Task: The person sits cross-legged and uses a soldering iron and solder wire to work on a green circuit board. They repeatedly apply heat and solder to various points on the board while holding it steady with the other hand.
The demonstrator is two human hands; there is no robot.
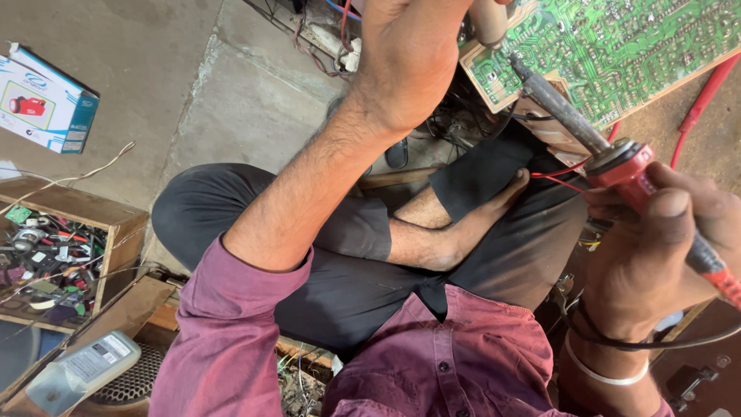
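Observation:
My left hand (409, 54) reaches up and grips the left edge of a green circuit board (617, 38) that sits tilted over my crossed legs. A beige rounded part (488, 19) shows beside its fingers; I cannot tell what it is. My right hand (664, 247) is closed around the red handle of a soldering iron (617, 162). Its dark shaft runs up and left, and the tip touches the board near the lower left corner. A black cord loops past my right wrist.
A blue and white carton (46, 100) lies on the concrete floor at the upper left. A wooden box of small parts (54, 262) stands at the left, with a clear plastic bottle (81, 374) below it. Thin red wires (559, 179) run under the board.

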